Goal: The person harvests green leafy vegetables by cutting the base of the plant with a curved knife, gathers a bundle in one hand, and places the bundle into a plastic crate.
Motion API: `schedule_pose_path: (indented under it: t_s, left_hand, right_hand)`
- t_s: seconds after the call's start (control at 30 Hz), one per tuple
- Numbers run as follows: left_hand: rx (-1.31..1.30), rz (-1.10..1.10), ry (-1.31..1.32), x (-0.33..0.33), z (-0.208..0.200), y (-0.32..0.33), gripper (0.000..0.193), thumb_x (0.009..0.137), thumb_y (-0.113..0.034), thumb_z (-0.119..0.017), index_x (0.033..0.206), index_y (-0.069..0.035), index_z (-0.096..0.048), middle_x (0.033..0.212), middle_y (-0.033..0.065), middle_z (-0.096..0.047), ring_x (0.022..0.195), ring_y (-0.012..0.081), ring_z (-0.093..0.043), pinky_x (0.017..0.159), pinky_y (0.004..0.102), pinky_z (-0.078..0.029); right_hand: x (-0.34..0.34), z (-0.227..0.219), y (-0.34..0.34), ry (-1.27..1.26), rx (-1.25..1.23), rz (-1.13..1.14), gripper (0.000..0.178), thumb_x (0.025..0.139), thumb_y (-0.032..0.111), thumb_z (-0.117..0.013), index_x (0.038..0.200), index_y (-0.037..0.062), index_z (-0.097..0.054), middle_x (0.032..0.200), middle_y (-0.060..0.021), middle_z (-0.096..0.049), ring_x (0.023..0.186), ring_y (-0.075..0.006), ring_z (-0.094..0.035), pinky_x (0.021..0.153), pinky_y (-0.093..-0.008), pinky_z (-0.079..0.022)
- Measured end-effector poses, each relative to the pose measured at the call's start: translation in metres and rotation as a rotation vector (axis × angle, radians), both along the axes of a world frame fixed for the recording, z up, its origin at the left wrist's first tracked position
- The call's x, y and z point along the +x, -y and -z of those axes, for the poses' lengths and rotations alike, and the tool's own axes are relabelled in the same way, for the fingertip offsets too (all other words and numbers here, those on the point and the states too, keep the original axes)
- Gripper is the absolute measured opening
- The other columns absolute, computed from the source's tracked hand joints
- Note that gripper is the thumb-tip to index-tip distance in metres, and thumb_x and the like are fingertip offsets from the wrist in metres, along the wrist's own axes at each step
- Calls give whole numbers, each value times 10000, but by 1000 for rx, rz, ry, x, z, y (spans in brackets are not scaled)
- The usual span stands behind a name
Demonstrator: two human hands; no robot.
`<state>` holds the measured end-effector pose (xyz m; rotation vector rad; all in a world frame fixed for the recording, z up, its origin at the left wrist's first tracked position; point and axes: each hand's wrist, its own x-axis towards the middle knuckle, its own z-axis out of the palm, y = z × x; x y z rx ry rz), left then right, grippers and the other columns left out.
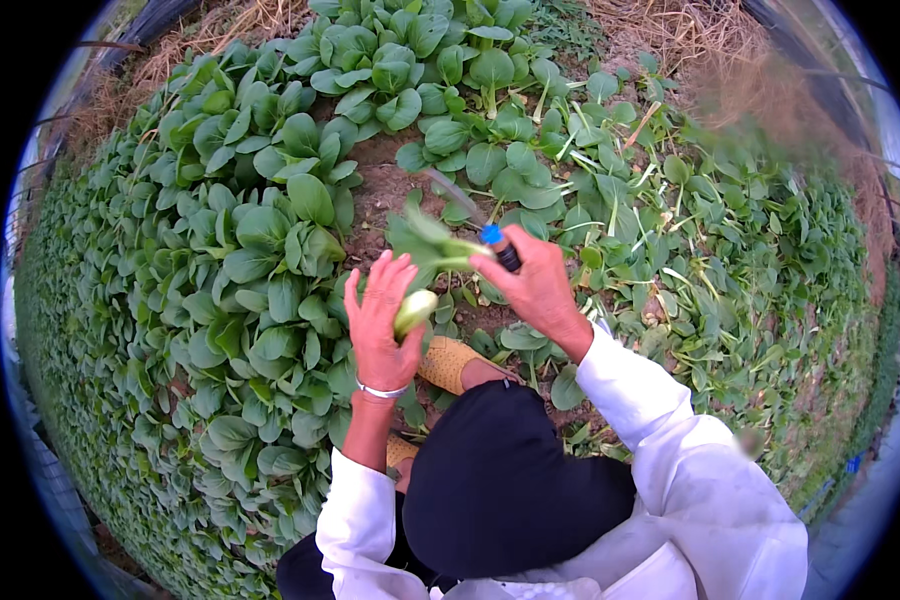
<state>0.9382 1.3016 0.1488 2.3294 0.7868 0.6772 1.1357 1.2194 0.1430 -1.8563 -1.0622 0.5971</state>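
Observation:
My left hand point(378, 325) grips a head of bok choy, its pale green base point(416, 312) showing between thumb and palm. The rest of that head is partly hidden behind my fingers. In my right hand point(542, 285) is a sickle by its black handle point(505, 252), which has a blue collar. Its thin blade point(455, 192) reaches up and left, a little blurred. Between my right thumb and fingers there is also a loose bok choy leaf point(432, 235) by its stalk, blurred, with its blade toward my left hand.
Dense standing bok choy point(260, 235) fills the left side and far middle. Cut leaves and stalks point(610, 210) litter the ground to the right. Bare brown soil point(378, 190) shows between them. My yellow shoe point(446, 364) and dark-clothed knee point(490, 480) are close below my hands. Dry straw point(660, 35) lies at the far edge.

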Motion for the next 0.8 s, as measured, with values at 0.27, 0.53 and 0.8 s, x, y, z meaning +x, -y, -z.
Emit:
schedule_pose_path:
  t_s: [0.27,0.53,0.8]
  left_hand:
    - [207,-41,-84,1,-40,25,488,672,2,-675,1148,-64,-593,1082,127,-622,1091,342,-566,1004,469,-351]
    - [-25,-39,0,57,-22,2,350,690,-41,-688,1028,-45,-599,954,120,-620,846,350,-607,727,397,-485]
    - [-190,101,70,222,53,-100,415,753,-170,-690,1133,-30,-601,1108,160,-631,987,367,-616,848,425,-494]
  right_hand:
    - [-37,-43,9,-516,103,-158,320,887,302,-678,832,0,-588,640,-20,-581,540,-75,-472,483,-278,-375]
    - [70,45,-9,-385,-173,148,441,971,412,-496,826,1,-566,610,-73,-558,464,-145,-526,426,-313,-408]
    - [151,149,-51,-156,-407,143,476,954,411,-493,848,-40,-599,664,-183,-625,494,-294,-611,544,-427,-480]
